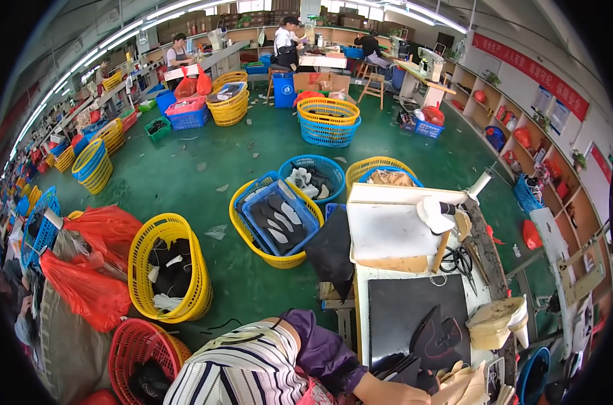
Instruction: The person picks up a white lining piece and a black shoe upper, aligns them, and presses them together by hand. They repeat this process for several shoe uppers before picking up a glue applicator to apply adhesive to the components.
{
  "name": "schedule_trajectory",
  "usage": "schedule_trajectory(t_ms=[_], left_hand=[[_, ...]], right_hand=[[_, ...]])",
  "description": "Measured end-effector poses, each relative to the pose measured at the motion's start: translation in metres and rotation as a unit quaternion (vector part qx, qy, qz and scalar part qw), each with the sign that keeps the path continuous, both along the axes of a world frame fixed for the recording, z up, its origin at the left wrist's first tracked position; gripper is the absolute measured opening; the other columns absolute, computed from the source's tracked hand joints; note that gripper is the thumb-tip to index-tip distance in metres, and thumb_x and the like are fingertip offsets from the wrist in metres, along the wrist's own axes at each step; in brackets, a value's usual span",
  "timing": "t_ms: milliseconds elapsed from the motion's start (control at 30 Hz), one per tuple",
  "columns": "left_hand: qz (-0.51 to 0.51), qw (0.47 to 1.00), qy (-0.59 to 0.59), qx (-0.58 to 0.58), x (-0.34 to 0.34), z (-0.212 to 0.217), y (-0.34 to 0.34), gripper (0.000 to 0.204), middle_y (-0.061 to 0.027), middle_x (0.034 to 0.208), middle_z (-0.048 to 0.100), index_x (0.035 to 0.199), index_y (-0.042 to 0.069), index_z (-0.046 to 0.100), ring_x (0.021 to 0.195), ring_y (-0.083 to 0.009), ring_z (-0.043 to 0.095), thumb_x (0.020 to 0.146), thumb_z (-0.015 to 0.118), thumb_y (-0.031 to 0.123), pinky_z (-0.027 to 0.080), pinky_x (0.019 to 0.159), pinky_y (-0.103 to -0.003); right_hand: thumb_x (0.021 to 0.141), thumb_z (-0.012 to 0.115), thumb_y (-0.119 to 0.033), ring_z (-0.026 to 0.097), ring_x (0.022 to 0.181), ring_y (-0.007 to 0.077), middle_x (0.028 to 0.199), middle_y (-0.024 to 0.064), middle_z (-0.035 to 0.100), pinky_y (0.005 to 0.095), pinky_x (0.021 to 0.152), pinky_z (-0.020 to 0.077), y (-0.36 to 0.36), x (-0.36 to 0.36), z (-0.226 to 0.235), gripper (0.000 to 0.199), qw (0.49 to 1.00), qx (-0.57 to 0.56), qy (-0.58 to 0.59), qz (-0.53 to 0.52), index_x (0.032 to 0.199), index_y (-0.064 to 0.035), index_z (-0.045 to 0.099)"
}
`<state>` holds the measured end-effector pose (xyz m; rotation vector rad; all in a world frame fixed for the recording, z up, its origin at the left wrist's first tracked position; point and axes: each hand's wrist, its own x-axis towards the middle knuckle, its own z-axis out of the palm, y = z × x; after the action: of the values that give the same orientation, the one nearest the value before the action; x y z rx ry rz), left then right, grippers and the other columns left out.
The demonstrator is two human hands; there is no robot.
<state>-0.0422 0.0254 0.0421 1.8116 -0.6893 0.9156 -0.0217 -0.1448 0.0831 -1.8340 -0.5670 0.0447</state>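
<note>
The left hand (395, 393), below a purple sleeve (325, 352), is at the bottom edge over the table's near end, beside dark cut pieces (404, 370) and tan pieces (467, 386); its fingers are partly cut off, so I cannot tell whether they grip anything; the right hand is out of view, so whether the hands meet cannot be told; just beyond, a black piece with red stitching (441, 343) overlaps a black mat (414, 304) on the white table (387, 274); scissors (463, 267) lie past the mat; leftward stand a red basket (127, 341) and a yellow basket (202, 290); farther, a blue tray (305, 212) holds dark and pale pieces; at the back, co-workers (286, 42) sit at benches.
</note>
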Motion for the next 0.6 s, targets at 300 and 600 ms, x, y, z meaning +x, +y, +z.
schedule_trajectory(t_ms=[300,600], left_hand=[[-0.236,0.963,0.102,0.085,0.003,0.007,-0.003,0.028,-0.0218,0.082,0.06,0.096,-0.005,0.061,0.079,-0.0364,0.058,0.093,0.05,0.021,0.047,0.071,-0.041],[-0.351,0.891,0.288,0.008,-0.004,0.008,0.014,0.021,-0.0114,0.091,0.06,0.088,-0.001,0.059,0.084,-0.0244,0.06,0.082,0.068,0.017,0.048,0.073,-0.032]], right_hand=[[0.087,0.059,-0.007,0.042,0.053,0.0118,0.062,0.0042,0.053,0.0256,0.049,0.0336,-0.027,-0.021,0.0,0.017,0.995,-0.011,0.086,0.04,0.072,-0.0005,0.057],[0.071,0.072,-0.001,0.052,0.072,0.0138,0.087,0.0114,0.059,0.0268,0.059,0.038,-0.03,-0.017,-0.019,0.02,0.978,0.002,0.198,0.061,0.066,-0.0032,0.053]])
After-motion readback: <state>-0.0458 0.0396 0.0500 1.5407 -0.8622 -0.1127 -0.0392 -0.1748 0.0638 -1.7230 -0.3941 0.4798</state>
